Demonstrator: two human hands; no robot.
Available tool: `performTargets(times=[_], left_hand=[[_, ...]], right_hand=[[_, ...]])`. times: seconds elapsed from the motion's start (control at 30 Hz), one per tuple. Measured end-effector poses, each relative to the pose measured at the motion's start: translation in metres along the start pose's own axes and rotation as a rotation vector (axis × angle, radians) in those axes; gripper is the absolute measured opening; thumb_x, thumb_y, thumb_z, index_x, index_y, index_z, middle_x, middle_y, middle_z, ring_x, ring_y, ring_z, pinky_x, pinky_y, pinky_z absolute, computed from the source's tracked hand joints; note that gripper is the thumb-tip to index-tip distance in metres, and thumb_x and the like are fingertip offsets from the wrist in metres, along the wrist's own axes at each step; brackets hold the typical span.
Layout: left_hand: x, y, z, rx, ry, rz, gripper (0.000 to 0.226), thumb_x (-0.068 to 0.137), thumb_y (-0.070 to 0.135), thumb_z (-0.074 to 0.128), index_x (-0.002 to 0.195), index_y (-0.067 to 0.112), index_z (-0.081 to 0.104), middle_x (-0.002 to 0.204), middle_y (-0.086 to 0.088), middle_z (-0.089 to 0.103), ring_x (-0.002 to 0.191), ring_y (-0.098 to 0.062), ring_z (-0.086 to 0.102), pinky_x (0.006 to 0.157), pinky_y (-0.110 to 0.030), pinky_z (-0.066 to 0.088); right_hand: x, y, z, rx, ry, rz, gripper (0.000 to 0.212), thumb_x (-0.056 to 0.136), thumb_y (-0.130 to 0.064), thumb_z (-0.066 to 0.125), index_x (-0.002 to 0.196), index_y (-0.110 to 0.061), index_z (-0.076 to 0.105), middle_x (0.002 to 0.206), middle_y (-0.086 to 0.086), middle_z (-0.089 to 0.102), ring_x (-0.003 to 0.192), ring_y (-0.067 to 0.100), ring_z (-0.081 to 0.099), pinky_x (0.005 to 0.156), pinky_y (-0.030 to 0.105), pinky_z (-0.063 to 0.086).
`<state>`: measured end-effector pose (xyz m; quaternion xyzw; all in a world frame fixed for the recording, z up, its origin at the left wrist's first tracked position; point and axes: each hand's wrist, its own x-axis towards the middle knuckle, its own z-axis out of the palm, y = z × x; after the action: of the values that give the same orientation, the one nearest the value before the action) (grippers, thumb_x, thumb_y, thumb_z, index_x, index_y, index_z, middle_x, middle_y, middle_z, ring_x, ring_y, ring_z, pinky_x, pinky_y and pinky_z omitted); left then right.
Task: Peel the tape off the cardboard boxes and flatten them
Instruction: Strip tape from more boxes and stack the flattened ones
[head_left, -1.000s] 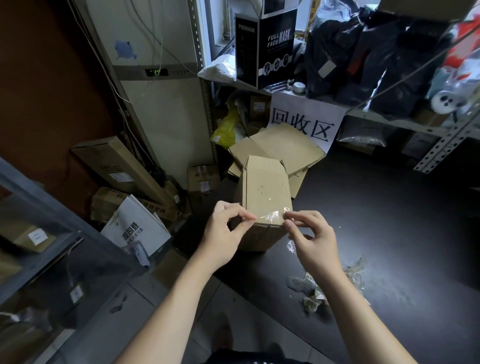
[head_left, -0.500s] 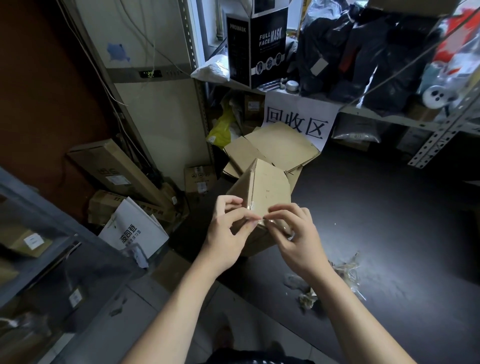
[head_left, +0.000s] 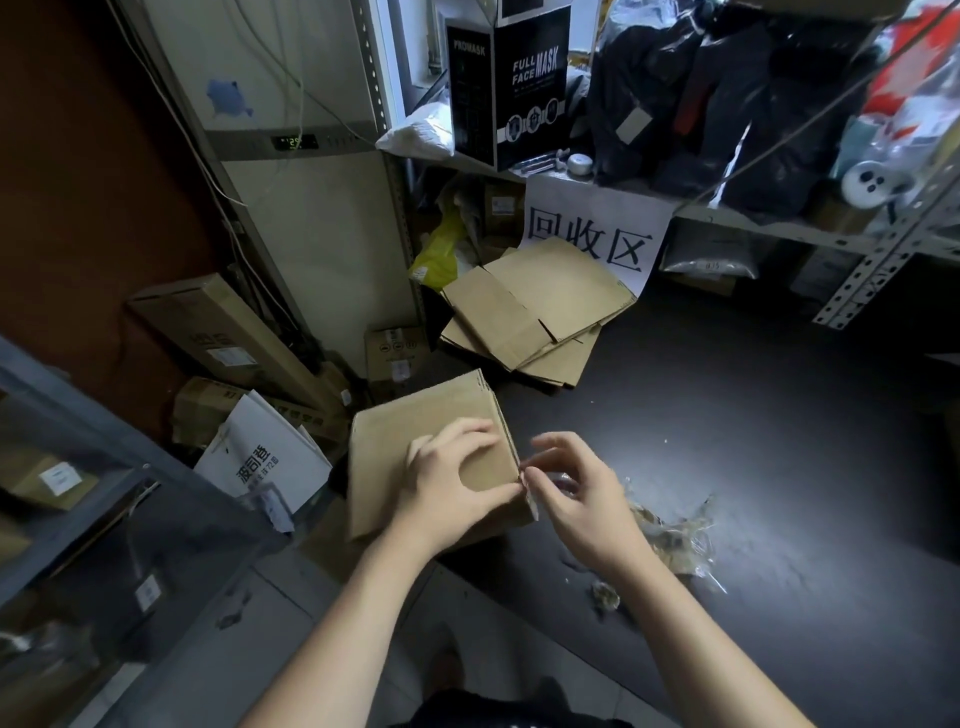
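At dark table's (head_left: 727, 415) near edge, L hand (head_left: 457, 486) grips brown cardboard box (head_left: 405, 441), R hand (head_left: 576, 499) pinches clear tape (head_left: 531, 496): peel step; next, pull free.

- The cardboard box (head_left: 415, 457) sits at the near left corner of the table (head_left: 753, 415).
- The left hand (head_left: 452, 488) grips the box from on top.
- The right hand (head_left: 576, 493) is just right of the box and pinches the tape strip (head_left: 531, 496) at its right edge.
- The tape scraps (head_left: 670, 535) lie on the table, right of the right hand.
- The flattened boxes (head_left: 535, 306) are stacked behind the box, at the far edge of the table.
- The paper sign (head_left: 592, 234) hangs from the shelf (head_left: 769, 221), behind the flattened boxes.
- The mask box (head_left: 506, 83) stands on the shelf.
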<state>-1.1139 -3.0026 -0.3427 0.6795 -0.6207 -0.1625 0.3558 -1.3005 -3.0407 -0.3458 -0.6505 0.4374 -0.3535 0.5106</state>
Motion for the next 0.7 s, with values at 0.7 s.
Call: performTargets(times=[0.7], left_hand=[[-0.024,-0.027,0.019,0.128,-0.012,-0.062,0.063,0.067,0.062,0.084,0.121,0.035,0.069,0.147,0.025,0.049,0.143,0.008,0.031,0.122,-0.024,0.010]], right_hand=[[0.008,0.046,0.009,-0.144,-0.067,0.159,0.016,0.091,-0.011,0.067,0.090,-0.026,0.073,0.090,-0.009,0.075,0.088,0.005,0.069,0.080,0.023,0.054]])
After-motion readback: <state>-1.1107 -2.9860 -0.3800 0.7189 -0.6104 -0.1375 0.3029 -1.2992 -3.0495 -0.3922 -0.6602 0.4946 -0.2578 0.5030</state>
